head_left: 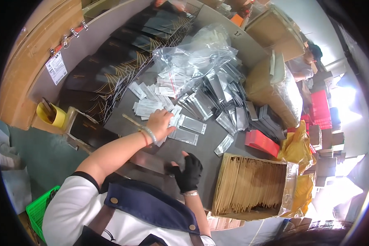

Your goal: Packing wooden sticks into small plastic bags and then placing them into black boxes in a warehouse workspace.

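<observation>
My left hand (pixel 159 123), with a pale bracelet at the wrist, lies over a loose heap of white flat packets (pixel 149 106). Its fingers are apart on the packets; their undersides are hidden. Beside it lie clear-wrapped flat packets (pixel 185 136). Nearer to me is my right hand (pixel 187 173) in a black fingerless glove, its bare thumb and a fingertip spread apart. A dark brownish flat piece (pixel 149 162), smeared by motion, is just left of that thumb; whether they touch I cannot tell.
Dark printed folders (pixel 98 67) overlap along the left. Behind the packets lie crumpled clear bags (pixel 201 51) and silvery sleeves (pixel 201 102). A carton of brown card pieces (pixel 250 186) and a red stack (pixel 262 141) stand right. A yellow holder (pixel 51 115) is left; another person (pixel 303 65) is far right.
</observation>
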A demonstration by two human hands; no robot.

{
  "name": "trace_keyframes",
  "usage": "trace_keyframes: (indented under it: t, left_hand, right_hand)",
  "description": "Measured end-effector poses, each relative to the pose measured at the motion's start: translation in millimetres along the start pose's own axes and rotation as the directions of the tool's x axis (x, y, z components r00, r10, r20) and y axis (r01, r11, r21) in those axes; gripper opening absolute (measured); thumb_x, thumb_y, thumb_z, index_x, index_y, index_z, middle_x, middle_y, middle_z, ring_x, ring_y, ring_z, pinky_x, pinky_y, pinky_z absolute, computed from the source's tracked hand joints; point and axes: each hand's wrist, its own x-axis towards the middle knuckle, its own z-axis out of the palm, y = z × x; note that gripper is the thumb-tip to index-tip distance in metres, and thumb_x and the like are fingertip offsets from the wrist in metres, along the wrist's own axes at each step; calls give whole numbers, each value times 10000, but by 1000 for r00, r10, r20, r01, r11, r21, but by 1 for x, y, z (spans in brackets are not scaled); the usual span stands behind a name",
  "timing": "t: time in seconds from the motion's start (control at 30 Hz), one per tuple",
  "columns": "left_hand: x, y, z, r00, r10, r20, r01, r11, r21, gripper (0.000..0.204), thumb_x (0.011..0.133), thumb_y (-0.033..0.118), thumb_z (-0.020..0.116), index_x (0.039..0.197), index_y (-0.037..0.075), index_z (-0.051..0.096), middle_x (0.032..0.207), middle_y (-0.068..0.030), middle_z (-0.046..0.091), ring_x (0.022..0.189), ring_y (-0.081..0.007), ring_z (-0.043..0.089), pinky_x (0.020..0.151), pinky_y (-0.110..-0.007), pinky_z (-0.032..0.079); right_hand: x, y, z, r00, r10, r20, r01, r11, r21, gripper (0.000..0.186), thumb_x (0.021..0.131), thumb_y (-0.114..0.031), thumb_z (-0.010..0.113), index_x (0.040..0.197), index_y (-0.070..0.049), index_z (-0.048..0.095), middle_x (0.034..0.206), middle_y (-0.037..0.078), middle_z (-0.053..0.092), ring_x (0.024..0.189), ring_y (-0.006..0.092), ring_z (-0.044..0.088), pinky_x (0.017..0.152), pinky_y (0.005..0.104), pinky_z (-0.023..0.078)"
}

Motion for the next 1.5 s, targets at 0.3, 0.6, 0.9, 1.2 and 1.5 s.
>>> trace_keyframes:
  t: [0.3, 0.6, 0.9, 1.2, 1.5]
  left_hand:
    - [21, -28, -17, 996, 3, 84, -25, 965, 262, 77, 765, 130, 634, 737, 73, 677, 824, -107, 645, 860, -297, 603, 750, -424, 483]
    - [58, 29, 44, 961, 69, 267, -143, 953, 269, 422, 742, 293, 771, 1097, 111, 631, 1112, -58, 571, 1092, -271, 507, 868, -433, 436]
    - [43, 34, 33, 955, 168, 243, -173, 985, 0, 256, 741, 220, 765, 932, 103, 641, 750, -79, 646, 797, -289, 624, 814, -427, 449]
    - [-86, 19, -63, 855, 224, 468, -238, 971, -30, 345, 621, 285, 829, 906, 138, 701, 967, -60, 626, 948, -264, 568, 853, -406, 401]
    - [-116, -7, -107, 932, 125, 340, -174, 978, 116, 705, 531, 332, 856, 1156, 94, 635, 1202, -87, 538, 1167, -330, 456, 1035, -478, 313]
  right_hand:
    - [-85, 129, -94, 760, 506, -408, -547, 837, 18, 375, 729, -96, 775, 1050, 21, 622, 1009, 171, 637, 982, 355, 598, 899, 423, 465]
    - [-133, 188, -119, 655, 732, -188, -753, 613, -241, 297, 758, -188, 651, 987, 0, 676, 964, 185, 682, 959, 356, 645, 854, 400, 501]
    - [-109, 163, -128, 567, 818, -98, -778, 493, -389, 284, 799, -190, 601, 1003, 5, 577, 1071, 220, 607, 1014, 396, 581, 847, 473, 464]
    - [-99, 135, -143, 448, 824, -346, -867, 495, 58, 272, 903, -61, 450, 1127, 53, 553, 1056, 259, 624, 928, 420, 610, 825, 436, 493]
    - [-47, 48, -33, 938, 45, 344, -33, 999, -41, 345, 810, -165, 662, 1153, -210, 655, 876, 118, 636, 811, 325, 618, 725, 433, 496]
